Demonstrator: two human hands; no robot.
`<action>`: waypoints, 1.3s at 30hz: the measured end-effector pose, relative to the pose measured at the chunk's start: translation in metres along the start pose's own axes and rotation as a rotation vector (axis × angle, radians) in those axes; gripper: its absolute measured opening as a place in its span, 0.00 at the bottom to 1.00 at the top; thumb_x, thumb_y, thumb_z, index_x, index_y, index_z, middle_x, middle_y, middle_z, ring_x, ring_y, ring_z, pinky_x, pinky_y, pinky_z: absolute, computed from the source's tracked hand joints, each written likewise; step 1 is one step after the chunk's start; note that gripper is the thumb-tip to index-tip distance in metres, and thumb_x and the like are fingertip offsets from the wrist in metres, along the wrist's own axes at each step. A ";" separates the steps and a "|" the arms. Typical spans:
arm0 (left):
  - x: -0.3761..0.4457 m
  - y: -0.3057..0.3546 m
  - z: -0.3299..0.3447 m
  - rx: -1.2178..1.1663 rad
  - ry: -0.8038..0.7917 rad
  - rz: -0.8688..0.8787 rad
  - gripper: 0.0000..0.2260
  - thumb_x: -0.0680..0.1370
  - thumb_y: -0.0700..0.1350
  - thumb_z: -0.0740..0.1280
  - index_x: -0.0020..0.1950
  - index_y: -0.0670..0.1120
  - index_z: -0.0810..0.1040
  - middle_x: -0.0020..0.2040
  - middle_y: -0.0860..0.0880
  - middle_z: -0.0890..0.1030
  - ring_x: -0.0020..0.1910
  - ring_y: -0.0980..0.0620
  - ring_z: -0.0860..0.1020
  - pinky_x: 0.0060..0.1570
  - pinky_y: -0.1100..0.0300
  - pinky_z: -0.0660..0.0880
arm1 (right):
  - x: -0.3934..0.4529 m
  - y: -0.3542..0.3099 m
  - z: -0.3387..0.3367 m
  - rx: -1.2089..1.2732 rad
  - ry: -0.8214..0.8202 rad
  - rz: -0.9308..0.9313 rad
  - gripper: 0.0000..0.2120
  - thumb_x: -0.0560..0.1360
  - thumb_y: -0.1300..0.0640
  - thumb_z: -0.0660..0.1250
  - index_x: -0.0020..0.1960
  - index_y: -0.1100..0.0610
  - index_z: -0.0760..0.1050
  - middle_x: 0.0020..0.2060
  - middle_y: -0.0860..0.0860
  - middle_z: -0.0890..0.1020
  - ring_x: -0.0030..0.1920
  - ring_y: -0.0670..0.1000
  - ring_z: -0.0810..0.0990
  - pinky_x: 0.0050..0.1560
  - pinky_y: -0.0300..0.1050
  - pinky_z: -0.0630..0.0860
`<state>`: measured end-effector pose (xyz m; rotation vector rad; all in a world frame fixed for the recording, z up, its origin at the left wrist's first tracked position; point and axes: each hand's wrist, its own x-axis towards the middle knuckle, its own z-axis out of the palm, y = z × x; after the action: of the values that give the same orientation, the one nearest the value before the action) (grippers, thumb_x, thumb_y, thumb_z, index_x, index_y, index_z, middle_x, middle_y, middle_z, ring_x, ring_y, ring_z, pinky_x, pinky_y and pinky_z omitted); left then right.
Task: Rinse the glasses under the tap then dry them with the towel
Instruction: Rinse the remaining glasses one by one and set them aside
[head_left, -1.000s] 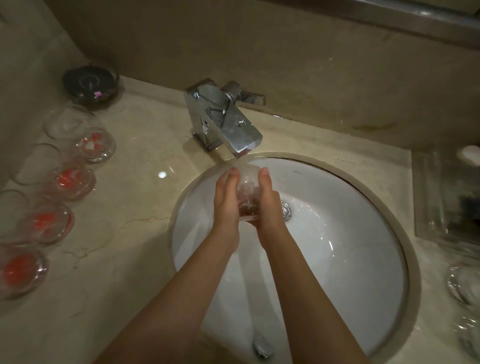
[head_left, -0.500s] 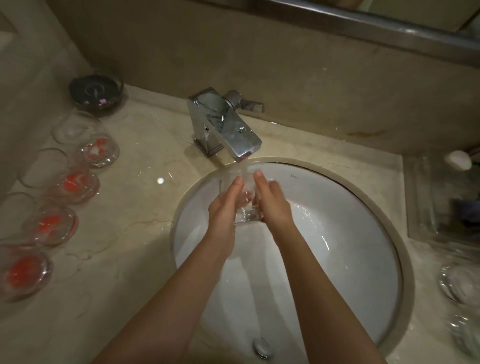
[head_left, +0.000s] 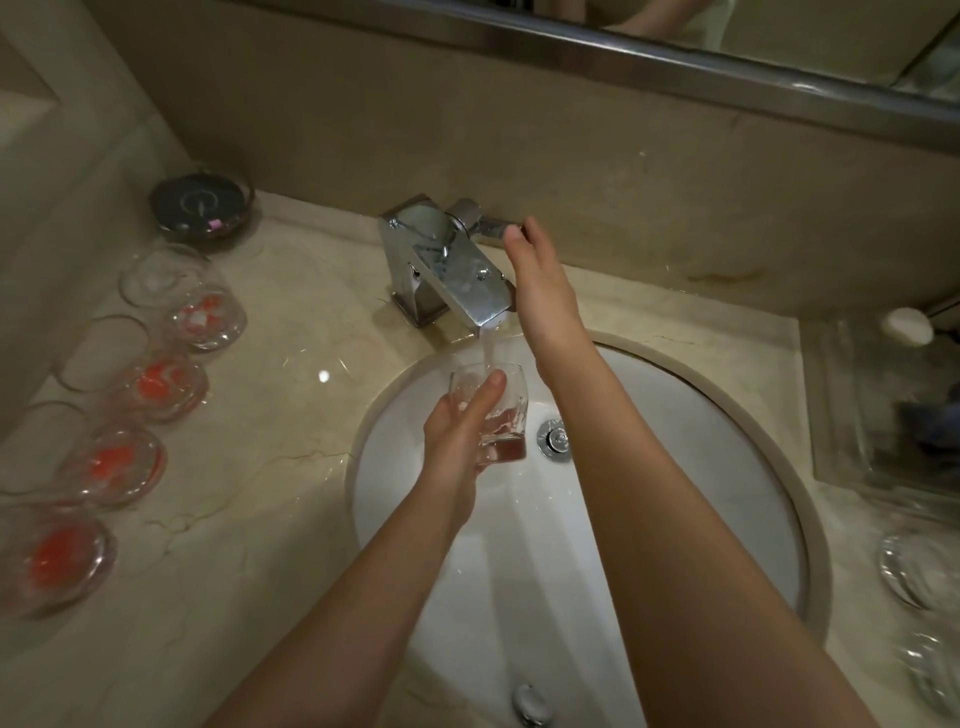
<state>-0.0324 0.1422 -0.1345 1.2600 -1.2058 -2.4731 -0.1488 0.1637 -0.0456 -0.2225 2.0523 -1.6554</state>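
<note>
Over sink (head_left: 675, 395), left hand (head_left: 457, 441) grips glass (head_left: 493, 410).

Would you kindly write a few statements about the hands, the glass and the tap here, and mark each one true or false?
1. The left hand holds the glass under the running water. True.
2. The right hand grips the glass too. False: it reaches up to the tap handle.
3. The tap is off. False: water streams from the spout.
4. Four glasses with red bases stand left of the sink. True.
</note>
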 end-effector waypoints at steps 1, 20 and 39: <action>0.001 -0.001 -0.001 -0.003 0.009 0.002 0.35 0.63 0.57 0.79 0.66 0.44 0.76 0.55 0.43 0.84 0.44 0.49 0.83 0.41 0.55 0.77 | -0.001 0.002 0.001 -0.003 0.011 -0.006 0.26 0.81 0.43 0.57 0.77 0.48 0.57 0.75 0.47 0.63 0.74 0.50 0.64 0.74 0.50 0.60; -0.011 0.003 0.004 -0.054 -0.030 -0.225 0.18 0.79 0.55 0.61 0.55 0.42 0.79 0.45 0.43 0.84 0.39 0.47 0.83 0.34 0.58 0.79 | -0.082 0.074 -0.009 0.080 0.000 0.328 0.25 0.79 0.45 0.60 0.74 0.48 0.62 0.66 0.50 0.73 0.63 0.52 0.76 0.67 0.51 0.71; -0.040 0.009 -0.023 0.537 -0.096 -0.374 0.22 0.72 0.65 0.69 0.57 0.51 0.77 0.38 0.49 0.84 0.32 0.55 0.83 0.33 0.61 0.76 | -0.122 0.093 -0.039 0.155 -0.139 0.668 0.24 0.77 0.37 0.61 0.58 0.57 0.75 0.50 0.55 0.83 0.48 0.53 0.83 0.47 0.46 0.80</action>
<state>0.0079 0.1397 -0.1110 1.6333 -1.9088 -2.5681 -0.0452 0.2718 -0.0957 0.3567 1.6314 -1.3164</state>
